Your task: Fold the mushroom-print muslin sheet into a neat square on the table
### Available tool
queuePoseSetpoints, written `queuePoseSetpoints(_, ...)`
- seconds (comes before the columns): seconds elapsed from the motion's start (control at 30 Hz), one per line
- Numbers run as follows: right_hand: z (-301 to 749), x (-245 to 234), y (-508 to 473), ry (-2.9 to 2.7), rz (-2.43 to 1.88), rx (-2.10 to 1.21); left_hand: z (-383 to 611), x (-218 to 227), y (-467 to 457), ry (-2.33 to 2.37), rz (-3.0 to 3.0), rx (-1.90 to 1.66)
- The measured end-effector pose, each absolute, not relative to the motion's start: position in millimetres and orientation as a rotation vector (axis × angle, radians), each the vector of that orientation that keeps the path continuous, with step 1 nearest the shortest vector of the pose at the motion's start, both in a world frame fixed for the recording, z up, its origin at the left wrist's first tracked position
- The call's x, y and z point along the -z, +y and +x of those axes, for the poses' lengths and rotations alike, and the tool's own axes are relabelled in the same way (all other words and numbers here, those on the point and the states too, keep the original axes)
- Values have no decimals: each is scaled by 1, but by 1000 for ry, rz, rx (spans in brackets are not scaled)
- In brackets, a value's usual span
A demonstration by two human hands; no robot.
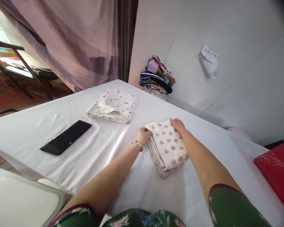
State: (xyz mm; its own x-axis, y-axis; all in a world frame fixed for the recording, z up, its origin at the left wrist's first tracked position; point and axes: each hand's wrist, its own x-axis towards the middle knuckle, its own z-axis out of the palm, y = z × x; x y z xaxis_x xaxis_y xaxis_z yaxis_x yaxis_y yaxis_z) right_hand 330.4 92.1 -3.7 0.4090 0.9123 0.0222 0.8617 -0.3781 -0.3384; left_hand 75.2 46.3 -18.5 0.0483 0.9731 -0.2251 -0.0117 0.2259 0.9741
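A folded cloth, cream with grey apple shapes and a few red and green ones, lies before me on the white-covered table. My left hand pinches its far left corner, a silver bangle at the wrist. The far right corner is between the fingers of my right hand. Layered folds show along the cloth's left side. Farther back and to the left rests a second folded cloth, white with small dark prints, touched by neither hand.
A black tablet or large phone lies at the table's left. Folded clothes are piled beyond the far edge by the wall. At right is a red bag; a white chair stands at lower left. Pink curtains hang behind.
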Motion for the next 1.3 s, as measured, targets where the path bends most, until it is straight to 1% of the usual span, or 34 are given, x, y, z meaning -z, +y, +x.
queuePoseSetpoints(0.23,339,13,94,-1468,-2377,-151,76,20,42,1229,868,-1087)
queuePoseSetpoints(0.47,347,16,97,-1429,-2390,-184,71,20,41,1331,998,-1147)
queuePoseSetpoints(0.6,346,15,95,-1410,-2424,-202,68,26,50,1388,1244,-1026)
queuePoseSetpoints(0.77,340,7,90,-1447,-2458,-287,64,31,57,1328,1253,-937)
queuePoseSetpoints(0.9,338,-1,63,-1492,-2506,-353,63,26,56,1372,1331,-957)
queuePoseSetpoints(1.07,350,-7,0,-1512,-2596,-381,65,17,52,1382,1464,-975)
queuePoseSetpoints(1.2,361,-8,-43,-1387,-2672,-382,65,13,49,1397,1596,-858)
queuePoseSetpoints(1.3,363,-6,-59,-1351,-2643,-386,65,11,46,1404,1666,-799)
